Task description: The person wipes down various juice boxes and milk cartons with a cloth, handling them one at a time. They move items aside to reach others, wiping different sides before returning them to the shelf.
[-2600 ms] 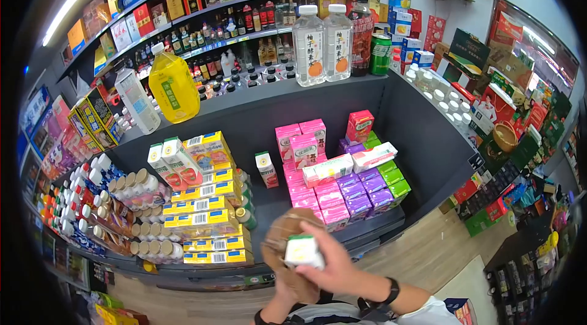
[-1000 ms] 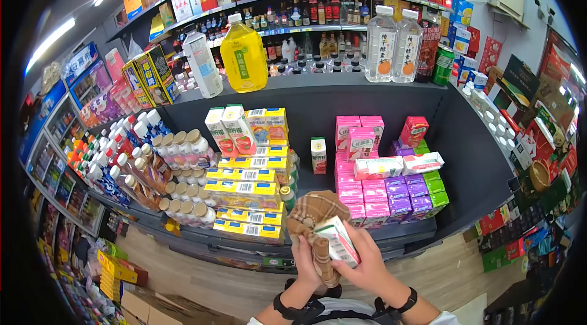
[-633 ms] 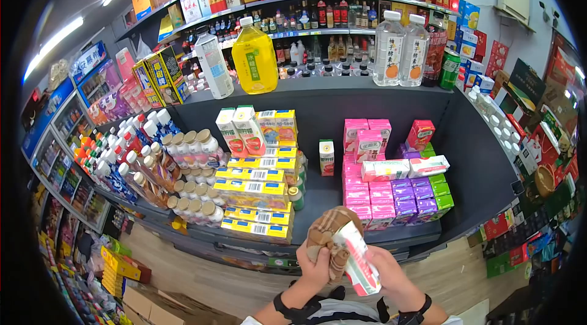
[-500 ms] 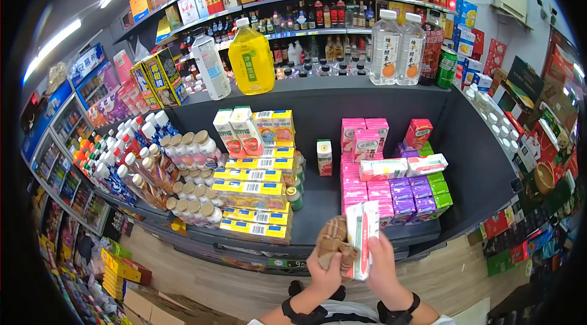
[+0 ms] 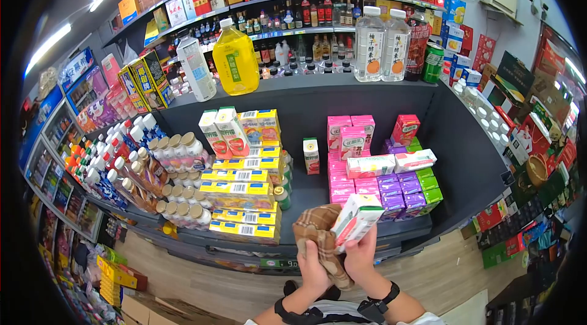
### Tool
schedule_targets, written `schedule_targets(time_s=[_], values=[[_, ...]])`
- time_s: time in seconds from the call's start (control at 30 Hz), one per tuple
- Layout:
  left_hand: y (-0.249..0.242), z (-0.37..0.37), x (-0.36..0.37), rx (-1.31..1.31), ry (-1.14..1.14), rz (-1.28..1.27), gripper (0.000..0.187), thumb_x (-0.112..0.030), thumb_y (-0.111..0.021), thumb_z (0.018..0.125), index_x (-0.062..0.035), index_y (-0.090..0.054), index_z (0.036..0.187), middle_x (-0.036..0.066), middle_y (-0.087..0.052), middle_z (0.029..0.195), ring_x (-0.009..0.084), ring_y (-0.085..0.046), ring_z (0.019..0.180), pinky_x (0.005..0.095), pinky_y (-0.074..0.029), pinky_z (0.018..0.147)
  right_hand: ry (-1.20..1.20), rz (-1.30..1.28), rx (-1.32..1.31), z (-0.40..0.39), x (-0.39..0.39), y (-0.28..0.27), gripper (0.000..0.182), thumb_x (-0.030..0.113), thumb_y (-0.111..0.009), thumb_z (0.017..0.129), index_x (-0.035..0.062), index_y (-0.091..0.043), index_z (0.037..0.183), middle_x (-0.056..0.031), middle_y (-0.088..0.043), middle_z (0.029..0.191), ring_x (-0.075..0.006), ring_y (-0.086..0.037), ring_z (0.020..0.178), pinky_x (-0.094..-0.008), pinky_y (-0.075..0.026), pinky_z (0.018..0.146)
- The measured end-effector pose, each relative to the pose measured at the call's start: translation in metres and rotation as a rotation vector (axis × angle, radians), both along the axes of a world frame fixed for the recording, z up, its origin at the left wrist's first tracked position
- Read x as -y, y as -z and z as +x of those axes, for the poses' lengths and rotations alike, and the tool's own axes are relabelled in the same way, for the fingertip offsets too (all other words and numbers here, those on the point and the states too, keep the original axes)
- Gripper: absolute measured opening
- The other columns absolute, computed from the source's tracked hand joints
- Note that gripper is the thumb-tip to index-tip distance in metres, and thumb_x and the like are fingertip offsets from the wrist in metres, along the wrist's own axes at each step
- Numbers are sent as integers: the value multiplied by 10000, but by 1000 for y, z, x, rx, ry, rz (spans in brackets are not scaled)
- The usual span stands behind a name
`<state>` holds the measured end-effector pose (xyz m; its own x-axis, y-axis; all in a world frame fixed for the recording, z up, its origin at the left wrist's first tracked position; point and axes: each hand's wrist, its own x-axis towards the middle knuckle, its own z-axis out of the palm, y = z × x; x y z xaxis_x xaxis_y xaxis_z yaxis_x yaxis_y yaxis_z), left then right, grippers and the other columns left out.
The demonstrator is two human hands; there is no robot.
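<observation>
My left hand (image 5: 313,271) is closed on a brown checked cloth (image 5: 317,230), which bunches up against the carton's left side. In my right hand (image 5: 362,258) is a white drink carton (image 5: 358,218) with a green top and a pink fruit picture, tilted with its top away to the right. Both hands are held close together in front of the shelf. Beyond them stand stacked pink drink cartons (image 5: 340,169) and purple ones (image 5: 400,193), with two white cartons (image 5: 370,166) lying across the top. A single similar carton (image 5: 310,155) stands upright at the shelf's middle.
To the left are yellow-wrapped drink packs (image 5: 237,188), cream-capped bottles (image 5: 183,212) and other bottles. A large yellow drink bottle (image 5: 236,62) and two clear bottles (image 5: 369,47) stand on the upper ledge (image 5: 287,88). Dark panels enclose the shelf at back and right.
The carton has turned from nearly upright to tilted right, showing its green top. The cloth has spread out to its left. The view has shifted slightly, moving the shelf goods left.
</observation>
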<state>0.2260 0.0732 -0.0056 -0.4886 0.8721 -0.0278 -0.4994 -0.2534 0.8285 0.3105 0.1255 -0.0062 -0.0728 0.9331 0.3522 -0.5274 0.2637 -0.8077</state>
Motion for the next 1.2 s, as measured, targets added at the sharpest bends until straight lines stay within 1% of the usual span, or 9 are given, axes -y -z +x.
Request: schedule_targets(time_s=[0.1,0.4,0.53,0.67,0.7,0.83,0.97,1.07,1.2], values=[[-1,-13,-12,167,-34,48,541,-473,-358,1068,-35,-485,1360,130,-583,1334,251,-602,1185,395,-470,1023,-80,86,75,0,0,-14,672,-48,-648,852,-23,-290,1421,-175,-465,1422,-235,-521,1274,-380,-436,1066],[-4,-33,-6,372,96,8,528,-477,-389,1056,-33,-530,1303,122,-627,1251,235,-635,1114,390,-504,968,-348,261,181,21,5,-33,623,87,-647,855,3,-307,1370,-269,-402,1490,-355,-507,1327,-482,-423,1093],[-18,-32,-5,87,126,13,441,-382,-477,1050,-3,-553,1263,102,-662,1171,185,-664,1022,346,-532,897,-389,97,-13,16,-4,-49,527,112,-645,872,-12,-408,1326,-254,-311,1570,-369,-435,1395,-449,-375,1128],[12,-23,4,-331,111,-1,309,-256,-558,1023,7,-579,1182,86,-667,1116,155,-648,993,314,-518,878,-120,-257,-130,7,-12,-30,442,168,-638,953,4,-425,1304,-140,-576,1288,-236,-606,1153,-357,-508,958],[7,-17,7,-369,125,39,273,-233,-569,1017,16,-607,1121,68,-673,1072,122,-630,952,290,-509,838,-33,-223,-92,4,-14,-41,438,171,-648,962,13,-428,1306,-81,-605,1133,-143,-617,1005,-312,-533,845],[3,-16,4,-320,177,70,284,-178,-574,1010,39,-596,1191,71,-675,1099,126,-616,982,300,-494,878,214,68,261,6,-18,-47,459,163,-647,952,13,-428,1326,-128,-614,1160,-172,-634,1014,-317,-517,833],[-5,-19,-1,-454,135,42,285,-131,-549,1002,57,-581,1214,93,-673,1109,143,-619,999,313,-491,898,76,180,654,23,-5,-53,536,165,-624,941,-26,-395,1386,-192,-588,1175,-333,-616,1013,-394,-475,901],[-11,-21,-5,-510,62,57,324,-90,-536,981,73,-563,1260,121,-673,1137,158,-621,1027,323,-485,928,116,262,720,20,3,-38,516,176,-624,944,-25,-409,1368,-217,-537,1247,-329,-562,1111,-382,-439,964],[-23,-30,-9,-691,80,163,415,-55,-541,942,83,-534,1333,171,-664,1201,188,-623,1092,330,-466,982,-245,-141,473,25,6,-7,598,208,-639,952,-11,-327,1413,-153,-488,1296,-233,-474,1231,-372,-387,1044]])
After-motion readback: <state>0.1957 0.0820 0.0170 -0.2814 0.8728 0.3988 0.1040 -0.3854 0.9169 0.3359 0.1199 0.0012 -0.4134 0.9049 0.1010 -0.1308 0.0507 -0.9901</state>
